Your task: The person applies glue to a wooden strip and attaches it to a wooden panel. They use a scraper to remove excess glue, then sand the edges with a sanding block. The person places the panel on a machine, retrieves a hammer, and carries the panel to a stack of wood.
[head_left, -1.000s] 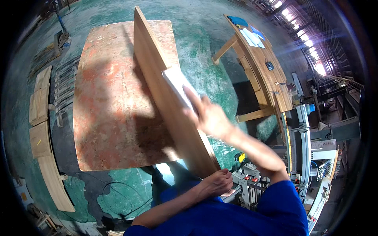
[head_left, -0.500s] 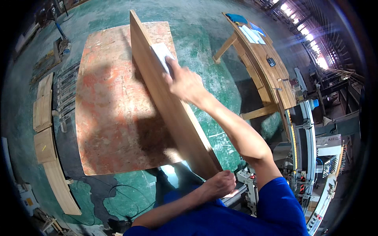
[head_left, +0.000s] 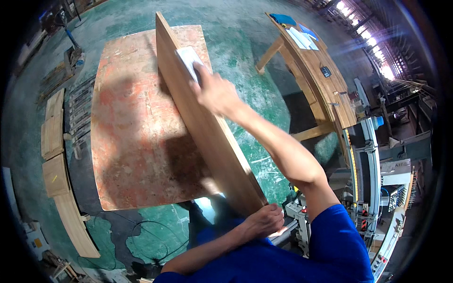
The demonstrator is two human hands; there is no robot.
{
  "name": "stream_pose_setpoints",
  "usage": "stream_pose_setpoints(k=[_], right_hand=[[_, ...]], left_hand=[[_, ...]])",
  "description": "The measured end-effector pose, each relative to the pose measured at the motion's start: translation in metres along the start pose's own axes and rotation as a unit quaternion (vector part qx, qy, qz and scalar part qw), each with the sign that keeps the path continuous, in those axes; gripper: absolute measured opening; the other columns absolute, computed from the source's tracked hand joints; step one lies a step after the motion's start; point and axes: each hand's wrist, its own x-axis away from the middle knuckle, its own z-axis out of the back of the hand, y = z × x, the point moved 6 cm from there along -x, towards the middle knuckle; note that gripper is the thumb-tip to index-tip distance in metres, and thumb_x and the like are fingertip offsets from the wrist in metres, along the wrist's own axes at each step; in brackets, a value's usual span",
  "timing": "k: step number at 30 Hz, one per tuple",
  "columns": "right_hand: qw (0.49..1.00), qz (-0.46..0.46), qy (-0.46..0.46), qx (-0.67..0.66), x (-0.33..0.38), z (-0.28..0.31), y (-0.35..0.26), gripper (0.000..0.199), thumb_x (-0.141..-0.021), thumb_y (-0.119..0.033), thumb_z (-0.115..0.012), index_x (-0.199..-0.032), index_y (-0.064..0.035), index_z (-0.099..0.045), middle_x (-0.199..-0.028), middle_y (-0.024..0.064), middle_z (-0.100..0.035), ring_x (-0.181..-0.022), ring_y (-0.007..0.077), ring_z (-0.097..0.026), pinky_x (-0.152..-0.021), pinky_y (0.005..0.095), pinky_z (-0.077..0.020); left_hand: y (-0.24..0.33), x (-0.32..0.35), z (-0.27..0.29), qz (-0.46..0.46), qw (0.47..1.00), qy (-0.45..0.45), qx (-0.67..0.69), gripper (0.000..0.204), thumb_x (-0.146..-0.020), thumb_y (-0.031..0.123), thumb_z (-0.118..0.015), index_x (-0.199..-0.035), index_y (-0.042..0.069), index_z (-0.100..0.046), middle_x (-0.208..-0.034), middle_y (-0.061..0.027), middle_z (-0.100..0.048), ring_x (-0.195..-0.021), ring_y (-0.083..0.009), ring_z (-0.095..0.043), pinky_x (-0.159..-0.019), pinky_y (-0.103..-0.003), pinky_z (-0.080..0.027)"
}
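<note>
Wooden board (head_left: 205, 134) on stained worktop (head_left: 125, 113)

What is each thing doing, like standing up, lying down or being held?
Right hand: closed on the white block.
White block: held against the wooden board's edge.
Wooden board: standing on edge.
Left hand: curled at the wooden board's near end; grip partly hidden.
Papers: lying on the wooden table.
Wooden table: standing upright.

A long brown wooden board (head_left: 203, 127) slants on edge across the right part of a worn reddish flat panel (head_left: 127, 108). On its upper edge lies a white rectangular block (head_left: 188, 59), under the bare right hand (head_left: 218, 94); at 1 end, nearest the body, is the bare left hand (head_left: 264, 220). Pale flat wooden planks (head_left: 55, 177) lie left, a brown wooden table (head_left: 318, 82) right.
</note>
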Motion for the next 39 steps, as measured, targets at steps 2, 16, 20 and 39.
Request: stream_pose_setpoints(k=[2,16,20,39], right_hand=[[1.0,0.002,-0.003,-0.01,-0.024,-0.001,0.01,0.059,-0.108,-0.042,-0.046,-0.158,-0.0127,-0.036,-0.116,0.0362,-0.064,-0.109,0.0514,-0.067,-0.098,0.0576,-0.0546],[0.936,0.023,-0.122,-0.33,0.075,-0.024,0.044,0.078,-0.109,-0.055,-0.045,-0.169,-0.0138,-0.016,-0.171,0.0236,-0.025,-0.156,0.0412,-0.03,-0.127,0.0498,-0.0277],[0.89,0.05,-0.102,-0.442,-0.054,-0.049,0.061,0.08,-0.111,-0.053,-0.042,-0.17,-0.0077,-0.012,-0.17,0.0254,-0.027,-0.157,0.0327,-0.03,-0.126,0.037,-0.0282],[0.853,-0.013,-0.131,-0.505,0.046,-0.037,0.046,0.082,-0.11,-0.059,-0.038,-0.17,-0.0083,-0.013,-0.176,0.018,-0.01,-0.164,0.0297,-0.006,-0.132,0.0419,-0.0072]], left_hand=[[0.002,-0.001,0.009,-0.003,1.0,-0.009,0.005,0.044,-0.095,0.041,-0.069,-0.065,0.011,-0.059,-0.072,-0.0046,-0.056,-0.077,-0.0208,-0.057,-0.078,-0.035,-0.046],[-0.003,0.001,0.013,0.009,1.0,-0.024,0.004,0.046,-0.1,0.042,-0.063,-0.065,0.012,-0.061,-0.071,-0.0033,-0.058,-0.074,-0.0191,-0.057,-0.076,-0.032,-0.045],[0.005,-0.001,0.014,0.008,0.997,-0.074,0.022,0.04,-0.099,0.034,-0.06,-0.067,0.012,-0.059,-0.074,-0.004,-0.058,-0.079,-0.0196,-0.057,-0.083,-0.032,-0.044],[-0.002,0.003,0.016,-0.018,0.999,-0.045,0.002,0.044,-0.104,0.039,-0.06,-0.07,0.012,-0.066,-0.074,-0.0022,-0.062,-0.074,-0.0181,-0.057,-0.074,-0.031,-0.044]])
